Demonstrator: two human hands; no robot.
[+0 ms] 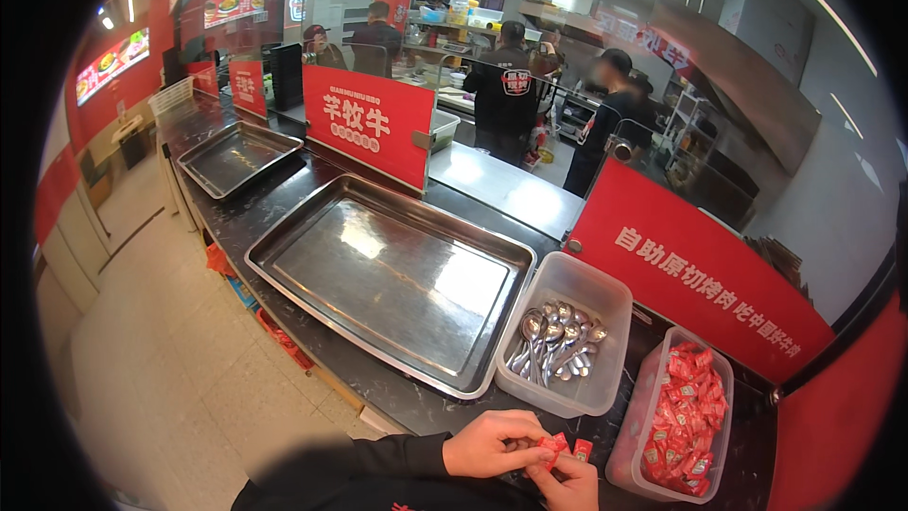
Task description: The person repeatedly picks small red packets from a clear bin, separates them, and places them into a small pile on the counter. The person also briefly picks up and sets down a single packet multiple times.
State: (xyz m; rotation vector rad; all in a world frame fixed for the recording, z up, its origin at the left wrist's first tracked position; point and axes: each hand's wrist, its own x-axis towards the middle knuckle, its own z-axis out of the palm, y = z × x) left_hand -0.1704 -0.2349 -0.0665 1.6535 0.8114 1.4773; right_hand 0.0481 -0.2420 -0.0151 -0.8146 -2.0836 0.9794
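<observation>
My left hand (489, 446) pinches a small red condiment sachet (552, 447) between thumb and fingers, at the bottom of the view. From below, my right hand (571, 488) meets it, its fingers gripping the lower part of the same sachet. A second red sachet (582, 450) shows just above the right hand; whether that hand holds it I cannot tell. Right of my hands stands a translucent plastic tub (623, 433) heaped with similar red sachets (684, 411). Beyond my hands, another translucent bin (599, 369) contains several metal spoons (553, 341).
A large steel tray (383, 291) lies on the black marbled counter (418, 408), with a smaller steel tray (241, 160) farther left. Glass partitions with red printed panels (365, 128) line the far edge. Several people in dark clothes (507, 99) stand in the kitchen behind.
</observation>
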